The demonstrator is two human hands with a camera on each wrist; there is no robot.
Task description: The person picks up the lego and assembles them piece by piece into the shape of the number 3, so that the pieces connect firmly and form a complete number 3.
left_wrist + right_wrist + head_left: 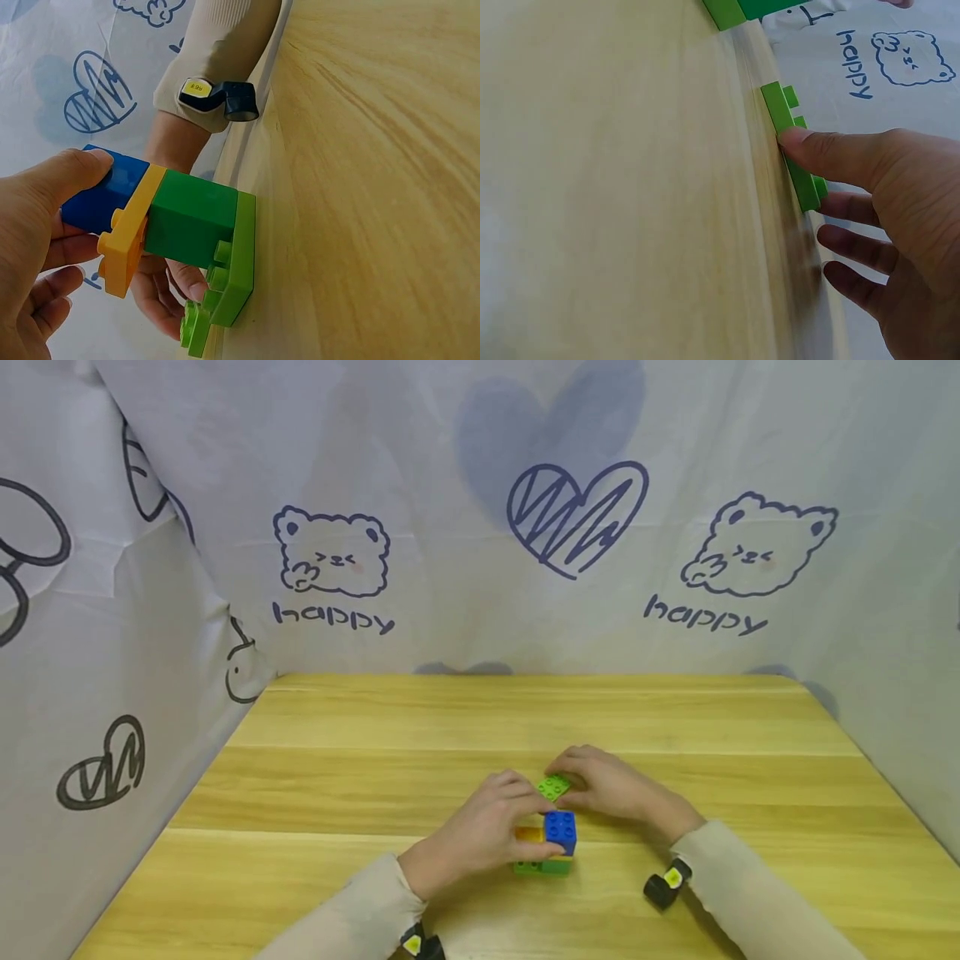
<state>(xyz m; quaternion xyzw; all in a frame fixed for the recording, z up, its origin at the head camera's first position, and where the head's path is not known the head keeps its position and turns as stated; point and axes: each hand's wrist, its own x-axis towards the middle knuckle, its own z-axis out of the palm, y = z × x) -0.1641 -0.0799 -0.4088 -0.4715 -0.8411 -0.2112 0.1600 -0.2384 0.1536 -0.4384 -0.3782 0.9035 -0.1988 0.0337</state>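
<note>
In the head view a small stack of toy building bricks stands on the table, with a blue brick [560, 832] on top. My left hand [491, 822] pinches that blue brick between thumb and fingers. Below it, the left wrist view shows a yellow plate [127, 244], a dark green brick [193, 217] and a light green base plate [236, 262]. Beyond the stack my right hand [603, 783] holds a loose light green plate [553, 787] by its edges, thumb on one side. In the right wrist view this plate [791, 142] has its studs facing up from the table.
The wooden table [337, 777] reaches back to a white cloth [450, 543] printed with bears and hearts. More cloth hangs along the left side. A black wrist camera [663, 887] sits on the right sleeve.
</note>
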